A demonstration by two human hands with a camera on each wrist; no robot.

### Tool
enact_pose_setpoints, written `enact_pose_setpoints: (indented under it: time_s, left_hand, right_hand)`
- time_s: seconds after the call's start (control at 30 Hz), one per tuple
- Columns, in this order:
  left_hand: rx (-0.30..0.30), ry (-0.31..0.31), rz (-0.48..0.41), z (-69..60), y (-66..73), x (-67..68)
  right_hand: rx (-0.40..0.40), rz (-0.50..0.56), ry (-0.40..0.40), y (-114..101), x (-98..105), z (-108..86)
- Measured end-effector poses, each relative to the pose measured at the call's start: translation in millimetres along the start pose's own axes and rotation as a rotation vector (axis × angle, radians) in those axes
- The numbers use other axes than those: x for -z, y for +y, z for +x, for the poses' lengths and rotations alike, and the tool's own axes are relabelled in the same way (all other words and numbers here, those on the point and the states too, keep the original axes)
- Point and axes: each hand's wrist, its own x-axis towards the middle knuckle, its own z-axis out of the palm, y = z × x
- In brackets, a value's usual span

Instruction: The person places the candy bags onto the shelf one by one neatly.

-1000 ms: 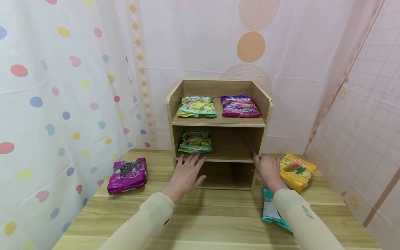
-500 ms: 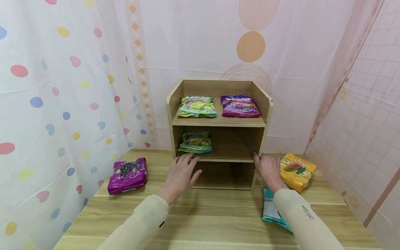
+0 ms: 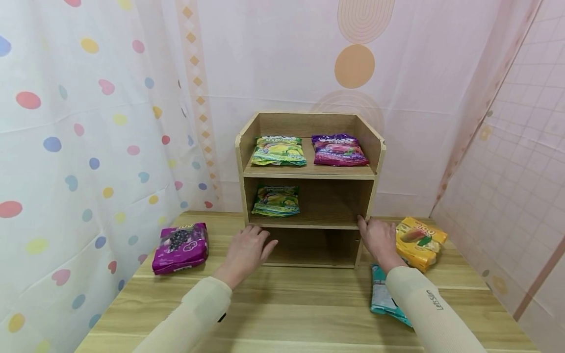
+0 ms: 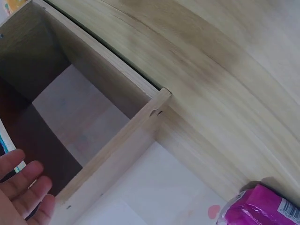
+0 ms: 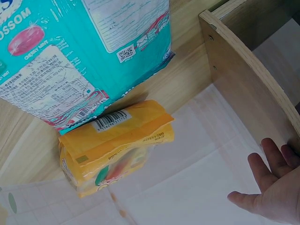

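Observation:
My left hand [image 3: 246, 249] is at the lower left front of the wooden shelf [image 3: 309, 175], its fingers near the middle board's left end; in the left wrist view the hand [image 4: 23, 194] shows relaxed fingers beside the shelf's side edge. With loosely bent fingers, my right hand [image 3: 378, 239] touches the shelf's right side. On the middle level lies a green and yellow bag [image 3: 276, 201] at the left. The top level bears another green and yellow bag [image 3: 279, 151] and a purple bag [image 3: 339, 150].
On the table [image 3: 300, 304], a purple grape bag [image 3: 181, 248] lies left of the shelf. To the right are a yellow mango bag [image 3: 419, 243] and a teal bag [image 3: 385, 296], partly hidden by my right forearm. Curtains stand behind and at both sides.
My left hand has moved left and slightly down, away from the bag on the middle level. My right hand and the bags have stayed where they were.

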Motion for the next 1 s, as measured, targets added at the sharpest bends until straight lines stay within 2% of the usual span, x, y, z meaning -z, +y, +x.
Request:
enact_pose_setpoints:
  time_s: [0.2, 0.47, 0.77, 1.0]
  left_hand:
    - [0.049, -0.052, -0.005, -3.0, -5.8, -0.7]
    - [0.085, -0.072, 0.037, -3.7, -11.1, -0.6]
    - [0.157, -0.126, 0.071, -2.5, -18.4, -0.2]
    - [0.199, -0.114, 0.088, -0.5, -25.1, 3.3]
  right_hand:
    - [-0.005, 0.007, -0.001, 0, -1, -0.2]
    - [-0.01, 0.007, -0.001, -1, -1, 0.4]
    - [-0.011, 0.001, -0.012, 0, 0, 0.4]
    - [-0.018, -0.002, -0.009, 0, 0, 1.1]
